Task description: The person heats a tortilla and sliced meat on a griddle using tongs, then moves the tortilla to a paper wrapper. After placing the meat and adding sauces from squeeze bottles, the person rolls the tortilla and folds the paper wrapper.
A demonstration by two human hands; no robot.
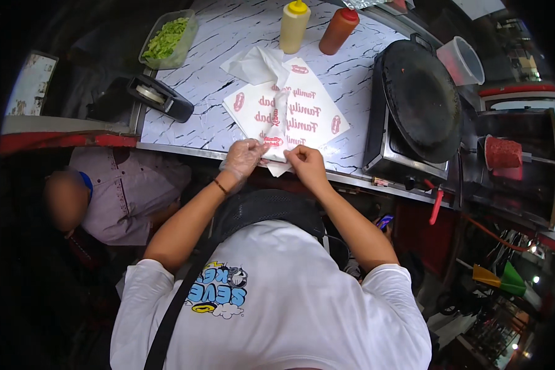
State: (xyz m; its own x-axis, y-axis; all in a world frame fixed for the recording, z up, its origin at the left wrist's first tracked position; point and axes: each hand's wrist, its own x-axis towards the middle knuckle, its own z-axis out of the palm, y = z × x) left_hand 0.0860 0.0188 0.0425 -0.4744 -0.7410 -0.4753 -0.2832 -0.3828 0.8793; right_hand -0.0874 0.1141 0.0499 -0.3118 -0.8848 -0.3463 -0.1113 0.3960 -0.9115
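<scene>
A narrow white paper wrapper [279, 117] with red print stands out against a stack of printed paper sheets [317, 111] on the counter. My left hand [243, 158], in a clear plastic glove, is closed with its fingertips on the left side of the wrapper's near end. Bare and pinched, my right hand [306, 165] grips the right side of that same end, near the counter's front edge. A pointed paper corner hangs between the hands. What lies inside the wrapper is hidden. Crumpled white paper [253, 65] sits at the sheets' far side.
Behind the sheets stand a cream sauce bottle [295, 28] and a red sauce bottle [339, 31]. At left are a tape dispenser [160, 98] and a tub of chopped greens [168, 40]. A black griddle pan [420, 102] tops a stove at right. Another person [120, 191] is at left.
</scene>
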